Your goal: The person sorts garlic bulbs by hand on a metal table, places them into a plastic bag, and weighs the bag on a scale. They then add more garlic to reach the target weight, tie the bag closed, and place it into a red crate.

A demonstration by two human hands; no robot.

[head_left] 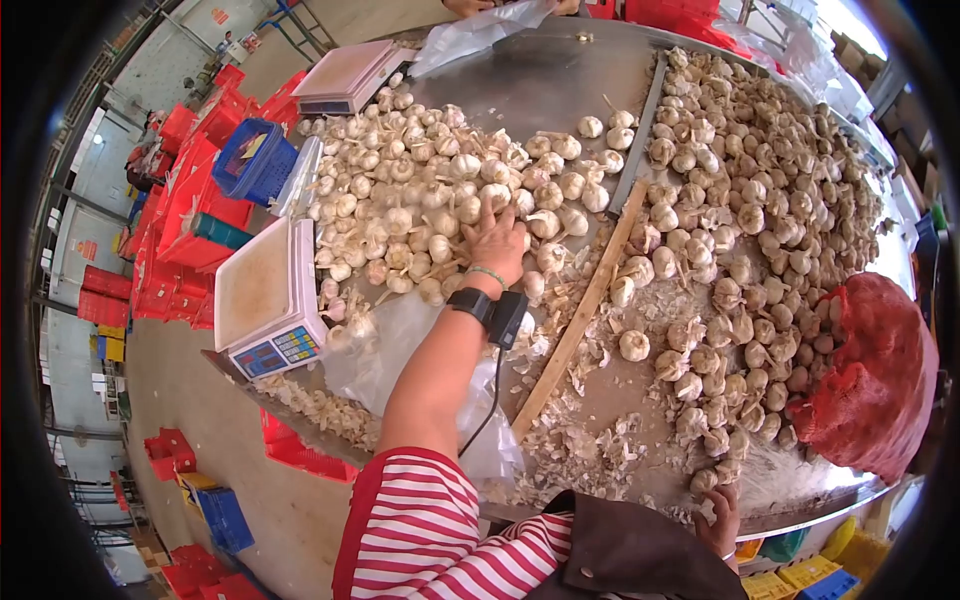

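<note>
My left hand [495,247], with a black strap and small device at the wrist, reaches into a pile of pale garlic bulbs [400,220]. Its fingers are spread and touch a garlic bulb [494,197] at their tips; no bulb is lifted. At the near table edge, my right hand [720,522] is partly hidden by my dark apron. Its thumb and fingers look apart, close below a garlic bulb [704,482], with nothing visible in them. Under my left forearm lies a clear plastic bag [375,350].
A wooden strip [585,315] and a metal bar [640,130] divide the metal table [540,85]. Browner garlic [770,230] and a red mesh sack [870,380] are on the right. Two scales [262,280] stand left. Another person's hands [470,6] show at the far edge.
</note>
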